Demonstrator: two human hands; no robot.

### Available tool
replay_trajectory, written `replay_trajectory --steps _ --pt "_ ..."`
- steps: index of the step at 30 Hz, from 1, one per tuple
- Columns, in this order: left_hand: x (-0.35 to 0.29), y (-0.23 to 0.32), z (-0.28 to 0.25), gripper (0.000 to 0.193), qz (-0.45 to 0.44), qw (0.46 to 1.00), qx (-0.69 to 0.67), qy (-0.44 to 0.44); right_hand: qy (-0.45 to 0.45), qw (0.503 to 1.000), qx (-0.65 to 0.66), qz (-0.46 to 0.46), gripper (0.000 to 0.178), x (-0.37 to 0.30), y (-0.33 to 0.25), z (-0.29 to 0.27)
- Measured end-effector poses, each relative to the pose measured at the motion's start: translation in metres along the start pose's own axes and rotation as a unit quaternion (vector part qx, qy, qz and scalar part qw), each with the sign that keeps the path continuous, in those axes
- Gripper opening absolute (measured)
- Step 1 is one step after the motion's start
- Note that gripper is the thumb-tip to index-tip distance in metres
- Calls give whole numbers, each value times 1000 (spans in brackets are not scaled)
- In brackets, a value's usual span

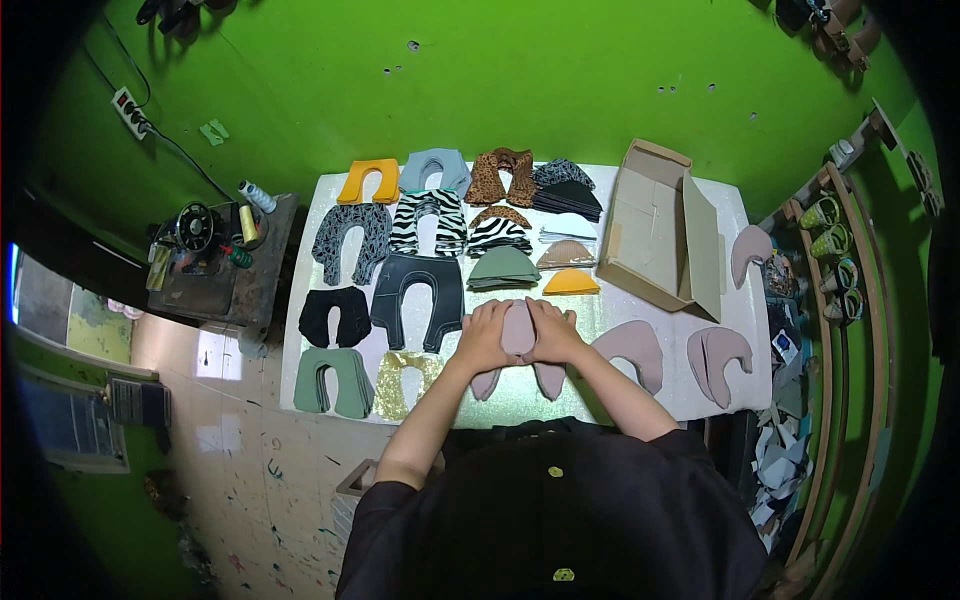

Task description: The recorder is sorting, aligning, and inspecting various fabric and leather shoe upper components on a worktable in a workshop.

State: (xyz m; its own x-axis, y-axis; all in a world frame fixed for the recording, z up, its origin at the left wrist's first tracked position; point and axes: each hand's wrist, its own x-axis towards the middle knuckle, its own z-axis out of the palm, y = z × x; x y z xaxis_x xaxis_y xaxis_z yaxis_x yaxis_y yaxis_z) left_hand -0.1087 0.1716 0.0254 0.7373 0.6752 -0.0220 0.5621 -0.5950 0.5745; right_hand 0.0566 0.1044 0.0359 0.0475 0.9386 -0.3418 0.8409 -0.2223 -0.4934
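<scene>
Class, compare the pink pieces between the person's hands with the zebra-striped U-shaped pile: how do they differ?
The pink pieces are plain, while the zebra-striped pile is black and white. The left hand and right hand hold the pink pieces; the zebra-striped pile lies untouched on the white table. Both show two prongs pointing down the picture.

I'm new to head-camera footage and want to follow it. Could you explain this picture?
There is no robot: a person uses bare hands. The single view comes from a wide fisheye camera on their head, looking down, so straight edges bend.

The left hand and right hand hold dusty-pink curved pieces between them. Other pink pieces lie to the right, below and beside an open cardboard box. Toward the white table's left and middle lie U-shaped pieces and half-round pieces, some zebra-striped or leopard-spotted.
</scene>
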Motion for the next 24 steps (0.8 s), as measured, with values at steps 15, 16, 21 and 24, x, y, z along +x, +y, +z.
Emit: replay_trajectory --steps 15,16,21,24 --pt "19 -17 9 25 -19 997 -5 75 215 975 41 34 25 17 15 28" --pt "19 -16 9 21 -5 996 -10 89 228 972 46 45 24 16 15 29" --pt "21 -21 20 19 -22 990 -73 116 253 961 102 52 25 16 22 36" --pt "24 -23 29 19 -47 984 -89 150 255 959 113 47 23 18 27 38"
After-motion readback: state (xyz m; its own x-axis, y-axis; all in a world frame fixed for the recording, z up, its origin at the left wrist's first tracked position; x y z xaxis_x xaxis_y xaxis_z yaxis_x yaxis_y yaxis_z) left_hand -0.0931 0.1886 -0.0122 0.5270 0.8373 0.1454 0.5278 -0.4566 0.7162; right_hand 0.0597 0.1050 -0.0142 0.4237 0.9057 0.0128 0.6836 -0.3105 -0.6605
